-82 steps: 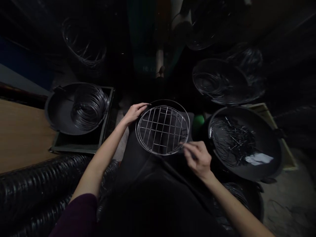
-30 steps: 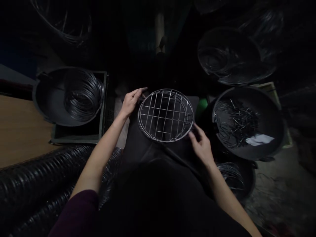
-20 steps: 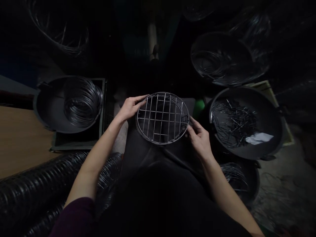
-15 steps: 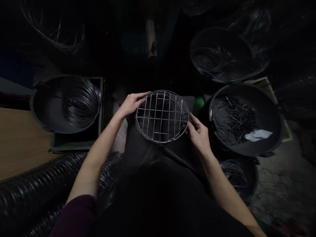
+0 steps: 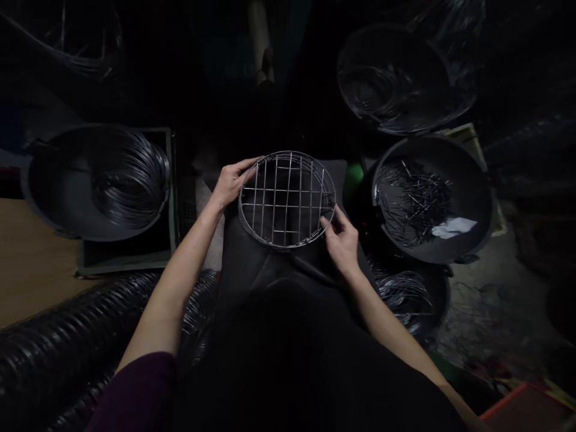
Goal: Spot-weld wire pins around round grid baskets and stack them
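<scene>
A round wire rack (image 5: 287, 205) with a grid of crossing wires inside a double ring is held in front of me, above my dark-covered lap. My left hand (image 5: 230, 182) grips its upper left rim, with the fingers reaching behind it. On the lower right rim, my right hand (image 5: 342, 236) pinches the ring, its thumb at the front. Some fingertips of both hands are hidden by the rack.
To the left, a basin (image 5: 58, 207) holds coiled wire rings over a crate (image 5: 173, 198). At right, another basin (image 5: 477, 198) contains short wire pieces and a white scrap. Stacked wire rings (image 5: 67, 336) lie lower left. A red bin (image 5: 526, 408) shows lower right.
The view has shifted, so most things appear a little further left and higher. My right hand has moved slightly along the rim, its thumb now overlapping the ring's front.
</scene>
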`<state>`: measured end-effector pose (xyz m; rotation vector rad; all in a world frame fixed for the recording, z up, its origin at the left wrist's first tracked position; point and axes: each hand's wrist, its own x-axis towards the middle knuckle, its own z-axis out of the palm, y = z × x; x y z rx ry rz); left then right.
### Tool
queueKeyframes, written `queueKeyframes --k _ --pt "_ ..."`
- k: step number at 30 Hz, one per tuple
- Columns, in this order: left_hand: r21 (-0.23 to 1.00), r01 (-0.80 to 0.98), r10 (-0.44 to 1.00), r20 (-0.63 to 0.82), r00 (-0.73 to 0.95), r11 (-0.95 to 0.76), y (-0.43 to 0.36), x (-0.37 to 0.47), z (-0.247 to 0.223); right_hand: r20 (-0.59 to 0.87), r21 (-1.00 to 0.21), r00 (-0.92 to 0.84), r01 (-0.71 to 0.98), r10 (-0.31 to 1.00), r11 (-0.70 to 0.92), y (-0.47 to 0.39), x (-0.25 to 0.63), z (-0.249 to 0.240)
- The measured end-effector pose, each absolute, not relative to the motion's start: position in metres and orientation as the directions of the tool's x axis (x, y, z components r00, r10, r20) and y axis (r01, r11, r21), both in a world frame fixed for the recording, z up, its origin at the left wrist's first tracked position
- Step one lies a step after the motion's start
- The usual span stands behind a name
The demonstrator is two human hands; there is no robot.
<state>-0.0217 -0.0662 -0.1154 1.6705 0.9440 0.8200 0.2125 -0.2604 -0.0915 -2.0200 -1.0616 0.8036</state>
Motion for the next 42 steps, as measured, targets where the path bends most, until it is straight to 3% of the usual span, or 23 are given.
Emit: queueKeyframes --k 3,5,9,16,20,25,28,30,33,36,39,42 --pt "0.963 0.190 0.886 0.085 0.456 -0.191 -0.069 -0.020 -0.116 -0.082 -0.775 0.543 0.492 0.836 -0.396 -0.275 0.203 -0.089" --pt "0.962 0.215 0.897 0.058 0.439 -0.168 -0.070 -0.019 -0.116 -0.068 -0.714 0.470 0.593 0.880 -0.372 -0.286 0.199 -0.084" --pt "0.954 0.270 0.910 0.006 0.415 -0.129 -0.069 -0.019 -0.113 -0.171 -0.613 0.291 0.717 0.941 -0.333 -0.300 0.187 -0.079" --pt "0.957 0.269 0.937 0.013 0.350 -0.114 -0.069 -0.023 -0.112 -0.248 -0.565 0.450 0.652 0.858 -0.505 -0.286 0.159 -0.093" --pt "0.977 0.208 0.977 0.010 0.213 -0.055 -0.066 -0.021 -0.122 -0.288 -0.584 0.402 0.646 0.869 -0.492 -0.277 0.157 -0.096" --pt "0.960 0.271 0.965 -0.004 0.263 -0.070 -0.067 -0.019 -0.118 -0.311 -0.678 0.379 0.554 0.872 -0.483 -0.285 0.166 -0.085" --pt "0.930 0.368 0.946 -0.106 0.305 -0.015 -0.066 -0.022 -0.102 -0.227 -0.793 0.356 0.472 0.907 -0.384 -0.287 0.218 -0.079" --pt "0.938 0.333 0.937 -0.195 0.289 0.093 -0.061 -0.021 -0.087 -0.145 -0.798 0.466 0.466 0.873 -0.381 -0.279 0.280 -0.080" --pt "0.939 0.189 0.879 -0.336 0.338 0.286 -0.044 -0.015 -0.064 -0.109 -0.583 0.715 0.517 0.691 -0.627 -0.252 0.387 -0.092" --pt "0.837 0.386 0.711 -0.539 0.452 0.389 -0.027 -0.005 -0.047 -0.101 -0.470 0.784 0.505 0.613 -0.724 -0.213 0.464 -0.110" --pt "0.739 0.609 0.621 -0.628 0.468 0.288 -0.018 0.002 -0.034 -0.138 -0.412 0.814 0.470 0.564 -0.780 -0.175 0.494 -0.134" --pt "0.733 0.662 0.674 -0.568 0.471 0.155 -0.018 -0.003 -0.014 -0.219 -0.343 0.855 0.384 0.470 -0.857 -0.150 0.499 -0.156"
